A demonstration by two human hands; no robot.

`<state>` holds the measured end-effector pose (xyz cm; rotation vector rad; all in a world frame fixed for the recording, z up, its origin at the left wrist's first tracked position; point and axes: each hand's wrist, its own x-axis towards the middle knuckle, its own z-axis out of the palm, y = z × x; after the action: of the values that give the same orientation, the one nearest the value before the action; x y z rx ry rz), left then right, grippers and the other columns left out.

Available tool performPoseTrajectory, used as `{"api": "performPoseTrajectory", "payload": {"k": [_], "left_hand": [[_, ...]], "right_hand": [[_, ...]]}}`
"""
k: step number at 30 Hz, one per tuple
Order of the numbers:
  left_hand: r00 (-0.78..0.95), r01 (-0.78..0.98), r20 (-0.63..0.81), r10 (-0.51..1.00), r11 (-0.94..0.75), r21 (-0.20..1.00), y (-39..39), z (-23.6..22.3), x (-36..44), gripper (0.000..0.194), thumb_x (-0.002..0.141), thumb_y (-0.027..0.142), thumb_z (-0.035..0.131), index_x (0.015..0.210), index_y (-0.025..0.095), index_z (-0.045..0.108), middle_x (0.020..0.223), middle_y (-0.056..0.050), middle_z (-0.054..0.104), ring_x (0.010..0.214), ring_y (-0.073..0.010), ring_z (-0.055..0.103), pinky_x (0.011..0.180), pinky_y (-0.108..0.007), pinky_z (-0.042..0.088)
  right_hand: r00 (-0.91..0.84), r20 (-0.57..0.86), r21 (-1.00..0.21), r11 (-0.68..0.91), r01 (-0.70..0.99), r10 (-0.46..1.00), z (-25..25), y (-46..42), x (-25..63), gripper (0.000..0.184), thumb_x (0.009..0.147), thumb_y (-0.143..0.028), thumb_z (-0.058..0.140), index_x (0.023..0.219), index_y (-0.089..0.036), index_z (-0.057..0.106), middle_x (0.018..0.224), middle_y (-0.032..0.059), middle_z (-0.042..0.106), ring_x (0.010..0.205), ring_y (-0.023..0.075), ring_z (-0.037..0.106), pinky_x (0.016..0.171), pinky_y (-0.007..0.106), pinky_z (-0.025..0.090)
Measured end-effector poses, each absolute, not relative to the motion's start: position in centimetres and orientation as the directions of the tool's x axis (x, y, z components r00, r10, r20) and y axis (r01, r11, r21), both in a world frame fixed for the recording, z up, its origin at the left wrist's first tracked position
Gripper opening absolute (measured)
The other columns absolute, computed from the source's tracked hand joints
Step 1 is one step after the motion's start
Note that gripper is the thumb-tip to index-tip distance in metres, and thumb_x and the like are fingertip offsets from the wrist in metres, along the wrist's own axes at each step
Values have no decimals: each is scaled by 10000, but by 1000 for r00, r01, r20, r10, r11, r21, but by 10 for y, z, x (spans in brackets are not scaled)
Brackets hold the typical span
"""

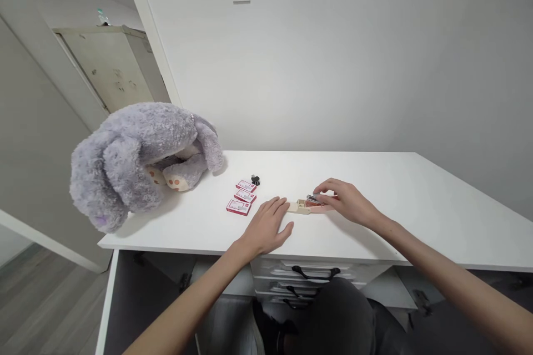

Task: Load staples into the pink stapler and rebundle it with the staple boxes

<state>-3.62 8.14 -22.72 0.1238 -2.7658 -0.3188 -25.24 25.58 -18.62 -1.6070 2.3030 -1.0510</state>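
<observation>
A cream and pink stapler (303, 207) lies opened out lengthwise on the white tabletop. My left hand (266, 227) lies over its cream left end, fingers stretched out and thumb apart. Over the pink right part, my right hand (347, 202) pinches a small silver piece (312, 198) that looks like a strip of staples. My right fingers partly hide the pink part. Left of my left hand, small red and white boxes lie in a slanting row: a near box (239, 207), a middle box (245, 195) and a far box (246, 185).
A small black object (255, 179), its kind unclear, sits by the far box. A big grey-purple plush toy (141, 150) takes up the table's left end. The table (383, 172) meets a wall behind; drawers with black handles (315, 273) are below its front edge.
</observation>
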Motion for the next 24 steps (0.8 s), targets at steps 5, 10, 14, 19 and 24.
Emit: {"api": "performPoseTrajectory", "payload": {"k": [5, 10, 14, 19, 24], "left_hand": [[-928, -31, 352, -120, 968, 250, 81, -229, -37, 501, 1001, 397, 531, 1454, 184, 517, 1539, -132, 539, 1478, -313, 434, 1210, -528, 384], [-933, -42, 336, -125, 969, 242, 81, -228, -37, 509, 997, 391, 543, 1451, 163, 517, 1545, -142, 530, 1478, -317, 431, 1215, -520, 384], [-935, -49, 330, -128, 970, 239, 82, -227, -37, 512, 996, 388, 549, 1451, 155, 518, 1544, -147, 529, 1477, -315, 432, 1215, -518, 388], [-933, -41, 340, -120, 972, 231, 82, -227, -37, 501, 999, 382, 546, 1450, 165, 520, 1539, -136, 537, 1472, -315, 440, 1210, -523, 393], [-934, -50, 332, -129, 971, 234, 82, -226, -37, 506, 998, 394, 548, 1450, 167, 522, 1543, -136, 533, 1477, -313, 435, 1213, -518, 393]], "right_hand": [[-414, 234, -645, 178, -743, -880, -190, 254, -254, 227, 966, -400, 549, 985, -270, 733, 1102, 58, 736, 1017, 248, 679, 844, 386, 572], [-415, 214, -661, 181, -728, -884, -191, 249, -254, 228, 964, -392, 549, 982, -256, 731, 1092, 59, 744, 1000, 241, 687, 862, 391, 568], [-400, 208, -665, 171, -727, -893, -190, 249, -255, 237, 962, -399, 547, 972, -252, 732, 1069, 57, 755, 967, 240, 697, 858, 399, 556], [-419, 188, -688, 186, -702, -888, -187, 253, -256, 244, 943, -430, 578, 971, -252, 742, 1089, 56, 761, 960, 246, 699, 853, 404, 549], [-436, 154, -712, 206, -671, -887, -185, 254, -256, 250, 928, -439, 596, 982, -252, 752, 1093, 57, 773, 963, 252, 704, 883, 418, 548]]}}
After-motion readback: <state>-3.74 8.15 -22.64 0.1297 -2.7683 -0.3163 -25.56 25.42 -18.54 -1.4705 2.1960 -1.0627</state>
